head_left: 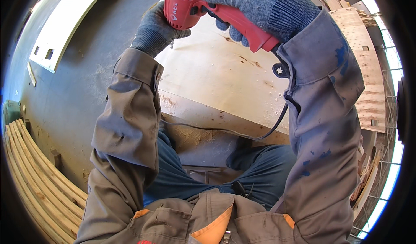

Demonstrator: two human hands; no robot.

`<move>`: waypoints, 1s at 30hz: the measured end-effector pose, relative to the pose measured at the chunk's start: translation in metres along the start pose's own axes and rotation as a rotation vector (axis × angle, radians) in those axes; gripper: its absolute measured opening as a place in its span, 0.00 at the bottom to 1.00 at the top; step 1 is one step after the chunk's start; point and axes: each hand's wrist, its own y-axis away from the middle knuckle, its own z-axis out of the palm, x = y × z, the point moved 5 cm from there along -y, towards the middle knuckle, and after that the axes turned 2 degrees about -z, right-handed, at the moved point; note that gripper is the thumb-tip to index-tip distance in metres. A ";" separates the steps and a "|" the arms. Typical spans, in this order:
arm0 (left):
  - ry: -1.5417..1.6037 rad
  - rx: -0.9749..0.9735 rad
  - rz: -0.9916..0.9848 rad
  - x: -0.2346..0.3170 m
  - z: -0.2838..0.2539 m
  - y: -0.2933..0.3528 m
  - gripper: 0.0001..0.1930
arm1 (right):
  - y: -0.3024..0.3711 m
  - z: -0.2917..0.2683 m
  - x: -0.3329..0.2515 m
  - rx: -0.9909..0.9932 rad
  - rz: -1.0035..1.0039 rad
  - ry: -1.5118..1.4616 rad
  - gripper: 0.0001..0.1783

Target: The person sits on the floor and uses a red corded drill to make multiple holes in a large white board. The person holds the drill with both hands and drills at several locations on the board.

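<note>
Around red drill (208, 9), right hand (255, 3)

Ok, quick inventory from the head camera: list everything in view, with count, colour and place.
power drill: one, red, top centre, held in both hands
cord: one, black, hanging from the drill's handle across the board edge
plywood board: one, pale, under the drill
curved wooden slats: a stack, light wood, lower left
white panel: one, upper left, on the floor
plywood sheets: several, tan, right
left hand: grey glove, on the drill's body
right hand: grey glove, on the handle
</note>
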 end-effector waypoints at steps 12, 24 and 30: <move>0.067 -0.007 -0.017 0.004 0.003 0.004 0.35 | -0.005 0.000 0.008 -0.132 -0.156 -0.085 0.29; 0.126 -0.022 -0.068 -0.010 0.003 0.003 0.34 | -0.002 0.000 0.009 -0.042 -0.097 0.004 0.29; 0.031 -0.020 -0.060 -0.019 0.000 -0.001 0.33 | -0.002 0.000 0.009 -0.028 -0.086 0.024 0.29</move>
